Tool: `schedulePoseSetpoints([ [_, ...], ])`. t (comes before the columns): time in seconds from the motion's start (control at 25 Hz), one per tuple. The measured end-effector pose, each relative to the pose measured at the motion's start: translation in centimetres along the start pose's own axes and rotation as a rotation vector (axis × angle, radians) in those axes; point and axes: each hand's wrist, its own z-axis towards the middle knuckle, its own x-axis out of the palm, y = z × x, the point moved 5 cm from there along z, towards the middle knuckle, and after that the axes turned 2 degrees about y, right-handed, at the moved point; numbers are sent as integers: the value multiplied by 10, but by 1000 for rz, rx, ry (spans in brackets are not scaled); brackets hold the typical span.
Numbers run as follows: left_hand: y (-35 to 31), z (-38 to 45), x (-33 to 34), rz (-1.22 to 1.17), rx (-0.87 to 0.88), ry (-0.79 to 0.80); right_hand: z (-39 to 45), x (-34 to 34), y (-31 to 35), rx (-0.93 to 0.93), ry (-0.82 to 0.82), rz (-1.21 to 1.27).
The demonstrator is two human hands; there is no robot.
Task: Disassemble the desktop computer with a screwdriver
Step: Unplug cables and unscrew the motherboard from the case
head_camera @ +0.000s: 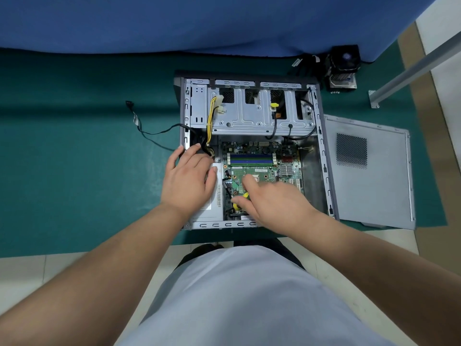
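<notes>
The screwdriver (245, 195) was mostly hidden under the right hand (277, 203), which gripped it; the left hand (189, 178) lay flat, fingers apart, on the power supply (216, 196).

bare matt metal case (249, 121) — on green cloth mat (74, 158).

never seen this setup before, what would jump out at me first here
The open computer case lies flat on the green mat, its green motherboard exposed. Both hands are inside it: the left hand rests on the grey power supply, the right hand holds a yellow-handled screwdriver. The side panel lies to the right.
</notes>
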Motion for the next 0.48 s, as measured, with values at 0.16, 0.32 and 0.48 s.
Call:
schedulePoseSetpoints([
  [0.16,0,0,0,-4,-5,1,-4,2,5,-135,104,162],
  [0.32,1,0,1,-9,-4,2,-4,4,1,81,34,-19],
  [0.48,1,0,1,-16,-8,3,-3,2,1,-90,109,239],
])
